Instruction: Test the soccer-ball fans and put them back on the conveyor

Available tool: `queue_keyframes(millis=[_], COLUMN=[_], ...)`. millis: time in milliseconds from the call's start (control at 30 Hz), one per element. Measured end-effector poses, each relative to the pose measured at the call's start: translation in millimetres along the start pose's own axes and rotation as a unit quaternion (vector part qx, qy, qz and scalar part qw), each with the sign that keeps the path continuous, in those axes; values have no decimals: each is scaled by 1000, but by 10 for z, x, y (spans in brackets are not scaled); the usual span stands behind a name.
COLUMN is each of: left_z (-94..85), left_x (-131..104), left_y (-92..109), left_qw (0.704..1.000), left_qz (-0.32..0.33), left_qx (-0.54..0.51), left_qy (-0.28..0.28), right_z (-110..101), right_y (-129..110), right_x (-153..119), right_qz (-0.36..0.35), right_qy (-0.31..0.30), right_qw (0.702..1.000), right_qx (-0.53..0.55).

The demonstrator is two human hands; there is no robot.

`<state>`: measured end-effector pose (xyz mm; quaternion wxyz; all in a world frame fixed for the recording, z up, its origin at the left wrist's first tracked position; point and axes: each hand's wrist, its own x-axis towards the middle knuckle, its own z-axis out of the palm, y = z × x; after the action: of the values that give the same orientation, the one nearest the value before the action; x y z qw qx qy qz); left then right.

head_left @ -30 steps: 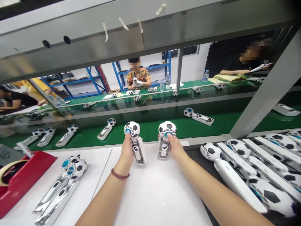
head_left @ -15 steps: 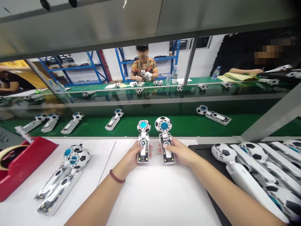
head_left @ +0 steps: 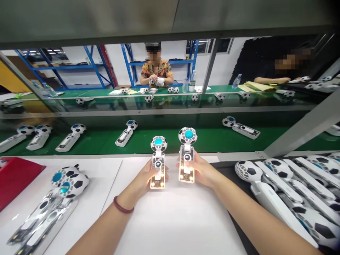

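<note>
My left hand (head_left: 143,179) is closed round the clear-fronted handle of a handheld fan (head_left: 158,144) whose round head is patterned like a football. A second such fan (head_left: 187,136) is gripped in my right hand (head_left: 204,170), a little higher and to the right. Both stand upright with the heads up and their blue centres facing me. Each thumb lies on the white strip of its handle. Lamps glow at the lower part of both handles, and the round displays are lit; the right one reads about 100. The heads do not touch.
Two similar fans (head_left: 66,186) lie on the white sheet at left, by a red tape dispenser (head_left: 21,177). A black tray (head_left: 225,173) at right holds several more. Several fans rest on the green belt (head_left: 170,132) ahead. Beyond a metal frame (head_left: 305,120), co-workers sit opposite.
The lamps on both handles have come on, and the displays show brighter. The right fan has risen slightly relative to the left. My view has shifted a little to the right.
</note>
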<state>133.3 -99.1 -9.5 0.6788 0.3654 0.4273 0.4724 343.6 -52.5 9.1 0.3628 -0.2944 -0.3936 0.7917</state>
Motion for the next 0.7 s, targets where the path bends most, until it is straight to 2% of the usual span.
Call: queue_keyframes(millis=[167,500,700], left_z=[35,-28,-55], left_x=[-20,-16,6], left_y=[30,-7,-26], left_qw=[1000,1000,999], left_qz=[-7,13,17], left_qx=[2,-15,-31], left_qy=[16,-10,-2], right_z=[-11,12,12], right_y=[-1,-10,-20], right_x=[-2,-11,-8], right_qz=[-10,-12,-17], right_qy=[19,11,10], right_qw=[1000,1000,1000], right_qx=[-7,-1,-7])
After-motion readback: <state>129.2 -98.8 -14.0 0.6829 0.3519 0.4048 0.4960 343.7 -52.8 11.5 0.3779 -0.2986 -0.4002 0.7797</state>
